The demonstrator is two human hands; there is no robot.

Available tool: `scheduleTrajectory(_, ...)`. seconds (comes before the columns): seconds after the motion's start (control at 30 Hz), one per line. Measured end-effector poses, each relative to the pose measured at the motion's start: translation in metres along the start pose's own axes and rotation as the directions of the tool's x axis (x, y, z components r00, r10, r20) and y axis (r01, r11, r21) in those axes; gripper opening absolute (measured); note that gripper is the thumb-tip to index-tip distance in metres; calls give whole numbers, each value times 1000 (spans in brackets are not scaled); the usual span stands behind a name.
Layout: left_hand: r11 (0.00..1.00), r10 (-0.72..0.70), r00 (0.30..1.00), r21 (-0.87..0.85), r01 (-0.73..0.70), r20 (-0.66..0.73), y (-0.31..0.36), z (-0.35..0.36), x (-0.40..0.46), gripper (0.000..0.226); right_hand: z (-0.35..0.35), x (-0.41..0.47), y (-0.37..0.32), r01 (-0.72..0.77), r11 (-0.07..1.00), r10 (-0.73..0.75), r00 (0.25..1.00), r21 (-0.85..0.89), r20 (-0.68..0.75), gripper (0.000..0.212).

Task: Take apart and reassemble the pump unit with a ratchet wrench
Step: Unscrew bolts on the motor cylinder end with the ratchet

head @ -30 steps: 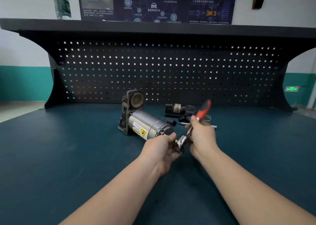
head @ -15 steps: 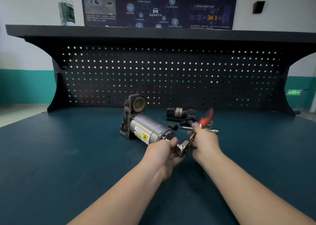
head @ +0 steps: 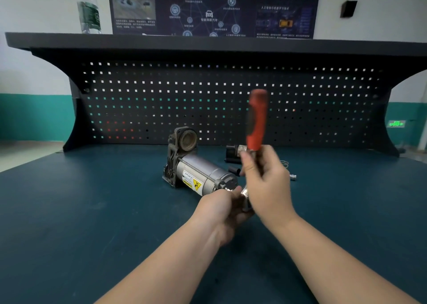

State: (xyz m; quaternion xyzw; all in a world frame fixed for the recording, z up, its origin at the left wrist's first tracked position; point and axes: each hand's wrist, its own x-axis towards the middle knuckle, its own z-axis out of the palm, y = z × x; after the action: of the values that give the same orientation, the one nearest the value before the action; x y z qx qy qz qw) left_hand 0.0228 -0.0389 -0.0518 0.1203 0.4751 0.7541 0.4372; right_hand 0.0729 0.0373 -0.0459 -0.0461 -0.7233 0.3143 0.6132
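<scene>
The pump unit (head: 196, 169), a silver cylinder with a yellow warning label and a dark cast head, lies on the blue bench. Its near end points at my hands. My right hand (head: 268, 185) grips the ratchet wrench (head: 256, 121) low on its red handle, which stands nearly upright and blurred. The wrench's metal head (head: 244, 191) sits at the pump's near end. My left hand (head: 224, 207) curls round the wrench head and socket there, fingers hiding the bolt.
A small black and brass detached part (head: 234, 153) lies behind my right hand, with a small silver bit (head: 293, 177) and a thin wire to the right. A black pegboard (head: 208, 100) backs the bench. A water bottle (head: 88, 10) stands on the shelf above.
The red handle has swung from leaning far right to nearly upright. My right hand rose with it. My left hand stays at the wrench head by the pump's end.
</scene>
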Motion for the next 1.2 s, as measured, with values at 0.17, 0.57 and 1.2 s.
scheduleTrajectory(0.17, 999, 14, 999, -41, -15, -36, -2, 2, 1, 6, -3, 8, 25, -757, 255, 939, 341, 602, 31, 22)
scheduleTrajectory(0.57, 1000, -3, 1000, 21, 2, 16, 1, -2, 2, 18, 3, -6, -7, 195, 979, -189, 977, -54, 100, 15)
scheduleTrajectory(1.2, 998, -7, 1000, 65, 8, -13, 1, -1, 0, 16, 1, -5, -9, 91, 995, -89, 995, -41, 51, 15)
